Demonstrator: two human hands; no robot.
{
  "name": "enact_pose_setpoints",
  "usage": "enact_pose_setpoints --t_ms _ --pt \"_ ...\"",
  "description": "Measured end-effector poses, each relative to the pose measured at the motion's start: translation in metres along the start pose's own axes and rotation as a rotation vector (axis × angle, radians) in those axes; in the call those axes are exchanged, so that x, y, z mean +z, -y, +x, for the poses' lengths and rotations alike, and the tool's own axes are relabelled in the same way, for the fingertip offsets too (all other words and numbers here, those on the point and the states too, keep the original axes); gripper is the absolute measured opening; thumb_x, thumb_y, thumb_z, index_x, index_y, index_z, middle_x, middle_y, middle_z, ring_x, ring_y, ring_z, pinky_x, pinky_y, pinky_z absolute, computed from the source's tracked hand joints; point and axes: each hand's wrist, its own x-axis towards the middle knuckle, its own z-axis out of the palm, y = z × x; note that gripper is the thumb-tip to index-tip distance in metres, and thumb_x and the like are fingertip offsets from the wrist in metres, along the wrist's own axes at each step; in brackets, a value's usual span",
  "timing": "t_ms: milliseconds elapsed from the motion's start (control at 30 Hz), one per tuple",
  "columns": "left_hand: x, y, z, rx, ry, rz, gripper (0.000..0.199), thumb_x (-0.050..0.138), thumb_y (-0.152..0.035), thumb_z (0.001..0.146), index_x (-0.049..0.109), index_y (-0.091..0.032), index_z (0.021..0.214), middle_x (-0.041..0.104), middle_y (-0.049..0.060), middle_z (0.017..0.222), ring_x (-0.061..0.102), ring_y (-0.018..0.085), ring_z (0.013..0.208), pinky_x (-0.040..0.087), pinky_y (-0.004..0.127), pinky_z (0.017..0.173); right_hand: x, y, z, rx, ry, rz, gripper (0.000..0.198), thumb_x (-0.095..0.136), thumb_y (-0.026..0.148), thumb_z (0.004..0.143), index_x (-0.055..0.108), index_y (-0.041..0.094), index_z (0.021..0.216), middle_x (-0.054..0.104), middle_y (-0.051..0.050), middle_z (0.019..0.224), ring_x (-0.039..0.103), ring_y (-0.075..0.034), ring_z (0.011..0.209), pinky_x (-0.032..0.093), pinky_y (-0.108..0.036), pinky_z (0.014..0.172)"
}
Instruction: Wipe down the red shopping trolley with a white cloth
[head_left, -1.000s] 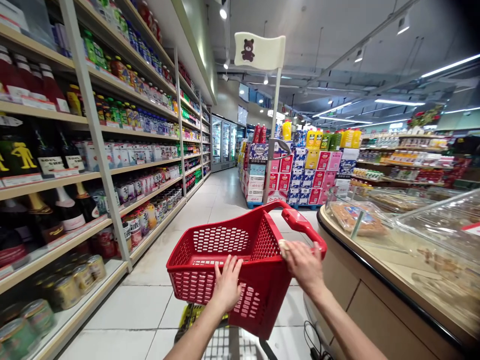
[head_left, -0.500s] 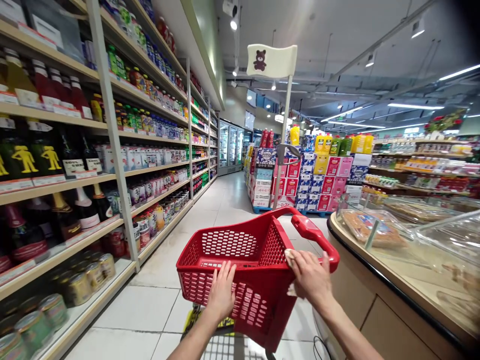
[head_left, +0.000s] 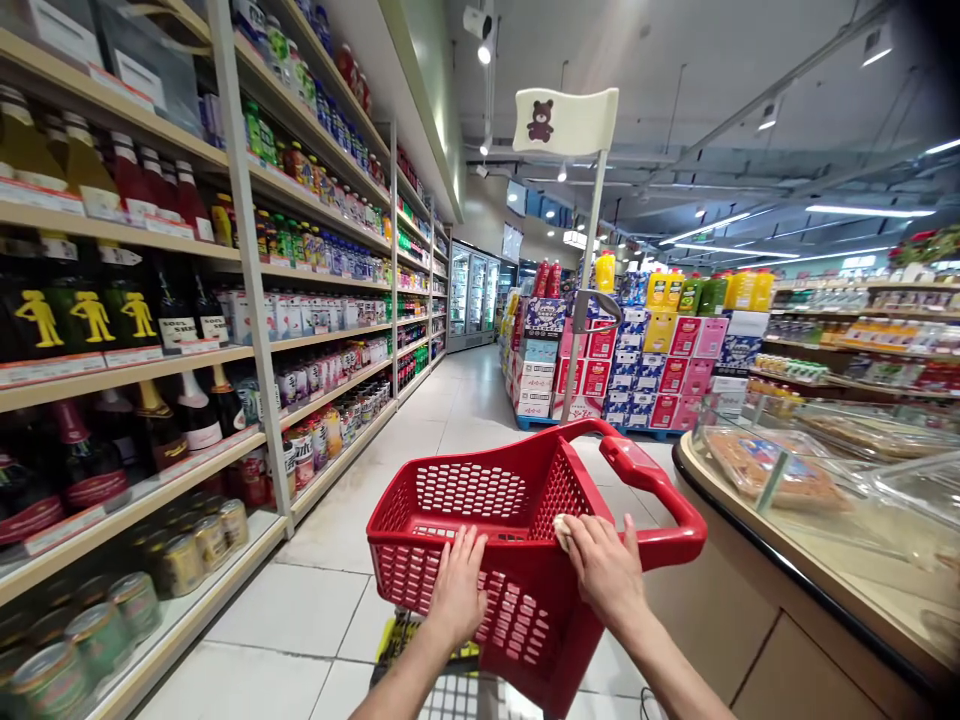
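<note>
A red plastic shopping cart with perforated walls stands before me, its basket holding nothing that I can see. On the cart's near rim, left of its middle, my left hand rests with fingers stretched out. My right hand presses a crumpled white cloth against the same rim, close to the handle end. Most of the cloth is hidden under the fingers. The curved red handle lies just to the right of that hand. A pole with a cream bear flag rises behind the cart.
Shelves of bottles and cans line the left side. At the right is a curved counter with a glass top and packaged food. Stacked drink boxes stand ahead, and a tiled aisle runs toward glass-door fridges.
My right hand has slid left along the rim with the cloth, away from the handle. The left hand stays at about the same place on the cart. The view has turned slightly left.
</note>
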Motion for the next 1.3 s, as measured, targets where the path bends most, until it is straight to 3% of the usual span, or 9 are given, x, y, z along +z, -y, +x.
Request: enact_pose_setpoints --t_ms 133,233,400,533,700,900,1000,1133,1300 --pt "-0.003 -0.019 0.009 -0.012 -0.139 -0.095 0.061 0.037 -0.019 0.073 0.026 -0.013 0.133 0.018 0.008 0.143 0.009 0.020 0.132 0.006 0.047 0.106 0.000 0.018 0.002 0.020 0.084 0.078 0.037 0.028 0.036 0.089 0.055 0.023 0.110 0.061 -0.006 0.107 0.051 -0.021 0.104 0.017 -0.047 0.100" --pt "-0.004 -0.051 0.023 0.149 -0.264 -0.185 0.057 0.034 -0.024 0.080 0.020 -0.017 0.134 0.017 0.007 0.144 0.011 0.019 0.132 0.010 0.049 0.106 0.004 0.032 0.009 0.067 0.120 0.229 0.048 0.022 0.041 0.089 0.036 0.019 0.129 0.052 -0.009 0.122 0.044 -0.021 0.114 0.027 -0.043 0.097" --pt "0.014 -0.094 0.046 0.352 -0.247 -0.215 0.045 0.043 -0.021 0.075 0.044 -0.019 0.120 0.051 0.008 0.122 0.041 0.023 0.115 0.027 0.046 0.101 0.006 0.007 0.009 0.114 0.052 0.340 0.052 0.022 0.039 0.088 0.022 0.018 0.135 0.042 -0.010 0.131 0.039 -0.020 0.120 0.033 -0.039 0.093" --pt "0.012 -0.049 0.047 0.277 -0.292 -0.195 0.030 0.040 -0.018 0.077 0.056 -0.021 0.102 0.062 0.003 0.097 0.054 0.018 0.092 0.042 0.036 0.088 0.006 -0.024 0.001 0.096 0.013 0.269 0.049 0.022 0.039 0.088 0.030 0.019 0.132 0.049 -0.010 0.125 0.045 -0.020 0.114 0.026 -0.043 0.097" --pt "0.001 0.032 0.027 0.102 -0.368 -0.121 0.036 0.034 -0.019 0.079 0.052 -0.016 0.111 0.053 0.011 0.115 0.042 0.025 0.113 0.029 0.046 0.101 0.006 -0.026 -0.004 0.066 0.054 0.189 0.046 0.025 0.040 0.088 0.041 0.018 0.125 0.063 -0.007 0.103 0.054 -0.019 0.095 0.028 -0.040 0.091" --pt "0.029 0.001 0.037 0.278 -0.331 -0.069 0.039 0.039 -0.020 0.080 0.046 -0.016 0.118 0.049 0.006 0.124 0.033 0.020 0.123 0.025 0.044 0.105 0.007 -0.017 -0.006 -0.057 0.032 0.099 0.043 0.029 0.039 0.087 0.049 0.018 0.119 0.065 -0.005 0.088 0.053 -0.017 0.084 0.030 -0.035 0.085" --pt "0.024 0.028 0.035 0.262 -0.345 -0.039 0.037 0.036 -0.016 0.080 0.049 -0.017 0.114 0.051 0.005 0.122 0.035 0.018 0.121 0.026 0.044 0.105 0.006 -0.022 -0.009 -0.085 0.028 0.112 0.042 0.028 0.038 0.088 0.051 0.018 0.117 0.065 -0.005 0.091 0.053 -0.017 0.086 0.029 -0.034 0.086" --pt "0.009 0.087 0.023 0.023 -0.431 0.020 0.039 0.032 -0.013 0.078 0.050 -0.017 0.111 0.050 0.007 0.120 0.034 0.021 0.121 0.024 0.048 0.105 0.005 -0.026 -0.015 -0.091 0.005 0.118 0.041 0.028 0.038 0.087 0.055 0.021 0.112 0.065 -0.004 0.093 0.052 -0.018 0.088 0.027 -0.036 0.088" --pt "0.020 0.069 0.017 0.149 -0.362 0.016 0.039 0.041 -0.016 0.076 0.048 -0.017 0.114 0.048 0.008 0.122 0.031 0.022 0.122 0.023 0.046 0.105 0.005 -0.030 -0.019 -0.083 -0.018 0.096 0.040 0.029 0.038 0.086 0.057 0.022 0.109 0.065 -0.003 0.091 0.053 -0.018 0.086 0.026 -0.036 0.088"
